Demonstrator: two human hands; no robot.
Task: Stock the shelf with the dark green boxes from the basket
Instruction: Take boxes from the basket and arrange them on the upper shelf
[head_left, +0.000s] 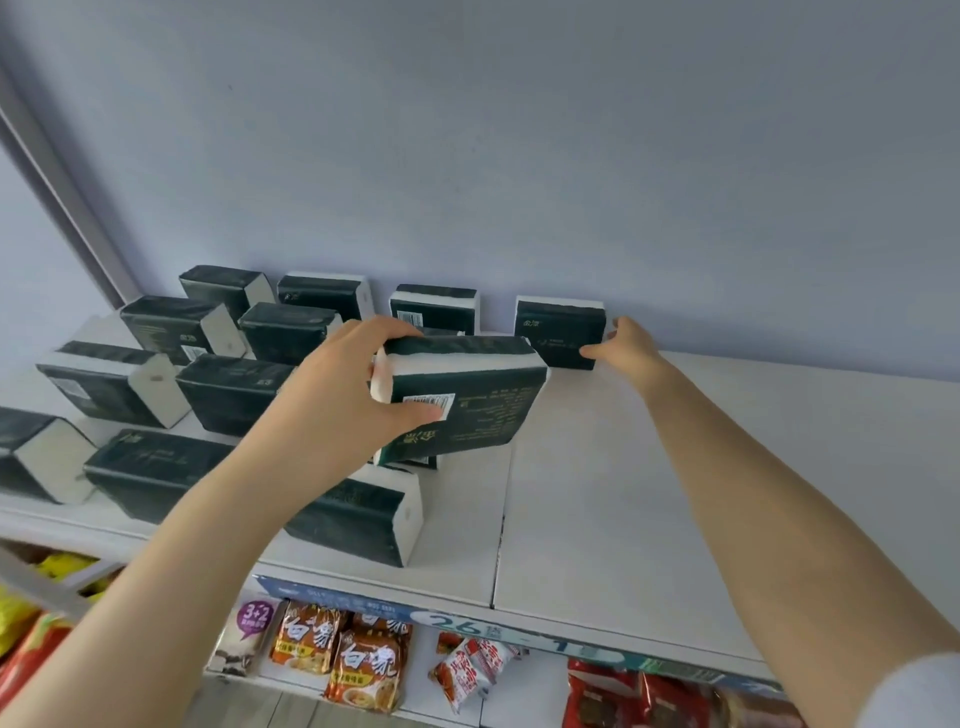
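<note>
Head view of a white top shelf (623, 493) set against a pale blue wall (519, 130). The left hand (358, 395) clamps 1 dark green box (467, 400) by its near end, thumb on the barcode face and fingers curled over the top edge; the box is tilted and held above the shelf surface, over other stock. The right hand (626, 343) reaches to the back of the shelf, fingers spread apart, thumb touching the front lower corner of a standing green box (558, 332) that rests against the wall; the hand does not close around it. To the left, further green boxes stand in rough rows: a back row (322, 296) near the wall, a middle group (156, 322), and a front group (150, 467) near the shelf edge, several showing white ends. 1 box (358, 514) stands beneath the left forearm, near the front edge. The right half of the shelf is bare white panel. Below the shelf edge runs a blue price strip (467, 623), and under it lie orange noodle packets (358, 665) and red snack packets (623, 696). The basket is not in view.
</note>
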